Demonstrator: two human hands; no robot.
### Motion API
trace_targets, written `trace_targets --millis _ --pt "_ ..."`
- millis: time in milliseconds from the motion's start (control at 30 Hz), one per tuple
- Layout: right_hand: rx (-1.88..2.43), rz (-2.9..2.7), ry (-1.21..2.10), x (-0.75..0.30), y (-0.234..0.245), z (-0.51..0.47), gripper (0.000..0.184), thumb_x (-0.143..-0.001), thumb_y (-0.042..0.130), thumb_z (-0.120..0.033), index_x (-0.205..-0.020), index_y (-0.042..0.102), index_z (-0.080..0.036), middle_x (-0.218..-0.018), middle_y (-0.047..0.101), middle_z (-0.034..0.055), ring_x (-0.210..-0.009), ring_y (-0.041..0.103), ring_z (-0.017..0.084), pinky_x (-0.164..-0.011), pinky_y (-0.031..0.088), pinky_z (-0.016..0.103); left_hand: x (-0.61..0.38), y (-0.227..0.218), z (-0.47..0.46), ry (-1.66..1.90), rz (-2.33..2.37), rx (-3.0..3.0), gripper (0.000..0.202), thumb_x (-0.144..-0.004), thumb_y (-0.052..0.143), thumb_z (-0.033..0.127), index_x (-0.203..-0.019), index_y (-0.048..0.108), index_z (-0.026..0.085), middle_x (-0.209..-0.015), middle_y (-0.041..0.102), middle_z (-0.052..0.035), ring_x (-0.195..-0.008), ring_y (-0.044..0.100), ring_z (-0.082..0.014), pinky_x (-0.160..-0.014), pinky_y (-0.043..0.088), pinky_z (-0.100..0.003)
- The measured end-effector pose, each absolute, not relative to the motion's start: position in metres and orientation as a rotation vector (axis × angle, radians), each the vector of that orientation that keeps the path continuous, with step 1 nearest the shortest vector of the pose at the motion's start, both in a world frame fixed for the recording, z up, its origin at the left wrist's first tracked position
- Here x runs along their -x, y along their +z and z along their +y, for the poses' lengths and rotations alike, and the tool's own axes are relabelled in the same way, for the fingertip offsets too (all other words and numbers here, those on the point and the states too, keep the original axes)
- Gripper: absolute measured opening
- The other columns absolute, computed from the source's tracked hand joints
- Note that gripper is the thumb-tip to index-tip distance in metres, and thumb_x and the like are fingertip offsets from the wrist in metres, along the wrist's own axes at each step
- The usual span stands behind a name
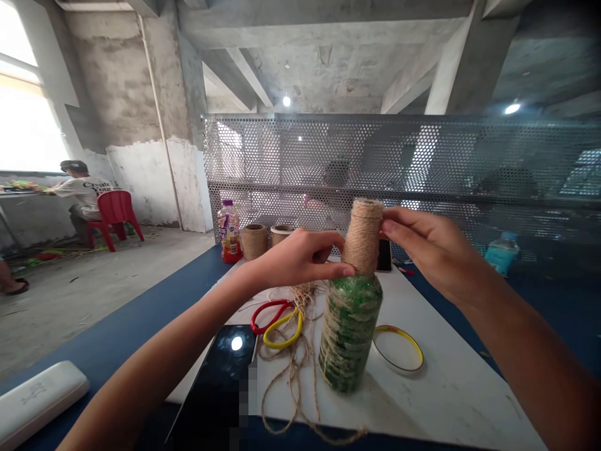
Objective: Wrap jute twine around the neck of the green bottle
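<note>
A green glass bottle (350,329) stands upright on the white board (451,388), its neck fully wrapped in jute twine and its body loosely wound with a few strands. My left hand (300,258) pinches the base of the wrapped neck from the left. My right hand (429,247) grips the top of the neck from the right, fingers closed on the twine. Loose twine (295,357) trails from the bottle across the board toward me.
Scissors (277,321) with red and yellow handles lie left of the bottle, a phone (220,369) nearer me. A yellow-rimmed lid (399,348) sits to the right. Two twine spools (254,240) and a drink bottle (228,232) stand by the perforated metal screen (422,163). A person sits on a red chair (115,216) far left.
</note>
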State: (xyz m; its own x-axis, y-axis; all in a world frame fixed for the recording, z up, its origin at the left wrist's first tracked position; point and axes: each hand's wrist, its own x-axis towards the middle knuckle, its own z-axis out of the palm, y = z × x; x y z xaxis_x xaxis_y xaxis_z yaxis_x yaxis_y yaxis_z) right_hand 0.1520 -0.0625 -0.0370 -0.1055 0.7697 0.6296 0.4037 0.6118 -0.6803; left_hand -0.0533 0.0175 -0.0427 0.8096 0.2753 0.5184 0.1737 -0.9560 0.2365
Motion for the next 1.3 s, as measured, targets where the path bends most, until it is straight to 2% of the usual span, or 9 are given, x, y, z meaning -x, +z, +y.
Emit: trace_targets --millis 100,267,600,700,767,833,1033,1200,1300 --pt "0.871 -1.653 0.549 -0.154 -0.041 -0.054 0.022 -0.088 0.059 -0.036 -0.107 0.067 -0.029 -0.105 0.069 0.0022 -0.104 0.062 0.023 -0.096 0.049 0.044 0.053 -0.043 0.017 0.846 0.354 -2.814 0.042 -0.083 0.056 0.055 -0.089 0.061 0.014 -0.055 0.036 0.0074 -0.049 0.032 -0.0066 -0.045 0.026 -0.021" --pt "0.783 -1.557 0.751 -0.154 -0.043 -0.048 0.013 -0.086 0.063 -0.032 -0.098 0.067 -0.029 -0.103 0.067 -0.0004 -0.103 0.062 0.018 -0.097 0.049 0.037 0.053 -0.044 0.018 0.847 0.312 -2.757 0.041 -0.083 0.059 0.051 -0.096 0.063 0.013 -0.055 0.035 0.008 -0.049 0.032 -0.0065 -0.046 0.026 -0.021" --pt "0.847 -1.571 0.758 -0.158 -0.043 -0.046 0.022 -0.082 0.064 -0.042 -0.101 0.062 -0.031 -0.107 0.064 0.0019 -0.108 0.06 0.024 -0.098 0.049 0.045 0.048 -0.054 0.029 0.751 0.213 -2.433 0.044 -0.082 0.062 0.046 -0.109 0.065 0.012 -0.054 0.028 0.0083 -0.049 0.026 -0.0075 -0.043 0.02 -0.022" --pt "0.849 -1.617 0.759 -0.16 -0.04 -0.05 0.022 -0.081 0.065 -0.041 -0.101 0.063 -0.032 -0.111 0.065 0.0014 -0.113 0.058 0.024 -0.101 0.047 0.045 0.046 -0.058 0.033 0.689 0.146 -2.33 0.041 -0.082 0.061 0.045 -0.107 0.068 0.013 -0.056 0.044 0.0048 -0.05 0.034 -0.0075 -0.043 0.028 -0.021" --pt "0.83 -1.651 0.762 -0.16 -0.039 -0.052 0.02 -0.082 0.065 -0.04 -0.101 0.064 -0.033 -0.111 0.066 0.0005 -0.113 0.059 0.023 -0.101 0.047 0.044 0.045 -0.06 0.036 0.647 0.1 -2.257 0.036 -0.083 0.062 0.042 -0.103 0.07 0.014 -0.068 0.06 -0.001 -0.058 0.048 -0.0091 -0.051 0.039 -0.022" --pt "0.8 -1.666 0.769 -0.161 -0.038 -0.052 0.018 -0.083 0.064 -0.039 -0.1 0.064 -0.034 -0.11 0.066 -0.0006 -0.111 0.06 0.022 -0.1 0.047 0.042 0.044 -0.062 0.038 0.619 0.062 -2.192 0.031 -0.083 0.063 0.038 -0.1 0.072 0.014 -0.081 0.068 -0.0048 -0.068 0.057 -0.0115 -0.063 0.045 -0.024" --pt "0.753 -1.679 0.786 -0.162 -0.038 -0.05 0.017 -0.084 0.063 -0.037 -0.101 0.065 -0.036 -0.105 0.068 -0.0016 -0.107 0.062 0.02 -0.099 0.049 0.041 0.042 -0.068 0.042 0.591 0.009 -2.078 0.025 -0.082 0.065 0.029 -0.102 0.073 0.016 -0.089 0.072 -0.006 -0.078 0.062 -0.0132 -0.073 0.048 -0.025" --pt "0.721 -1.621 0.856 -0.161 -0.04 -0.047 0.017 -0.083 0.064 -0.037 -0.099 0.067 -0.034 -0.103 0.069 -0.0014 -0.103 0.064 0.02 -0.095 0.051 0.039 0.042 -0.068 0.041 0.598 0.033 -2.094 0.025 -0.082 0.065 0.031 -0.1 0.073 0.015 -0.084 0.071 -0.0049 -0.073 0.061 -0.0125 -0.068 0.047 -0.024" --pt "0.686 -1.566 0.968 -0.157 -0.04 -0.046 0.016 -0.082 0.065 -0.035 -0.097 0.069 -0.031 -0.096 0.069 -0.0006 -0.094 0.064 0.019 -0.09 0.052 0.037 0.041 -0.068 0.041 0.595 0.036 -2.092 0.027 -0.081 0.065 0.032 -0.099 0.073 0.015 -0.085 0.07 -0.0055 -0.073 0.059 -0.0131 -0.069 0.047 -0.024"
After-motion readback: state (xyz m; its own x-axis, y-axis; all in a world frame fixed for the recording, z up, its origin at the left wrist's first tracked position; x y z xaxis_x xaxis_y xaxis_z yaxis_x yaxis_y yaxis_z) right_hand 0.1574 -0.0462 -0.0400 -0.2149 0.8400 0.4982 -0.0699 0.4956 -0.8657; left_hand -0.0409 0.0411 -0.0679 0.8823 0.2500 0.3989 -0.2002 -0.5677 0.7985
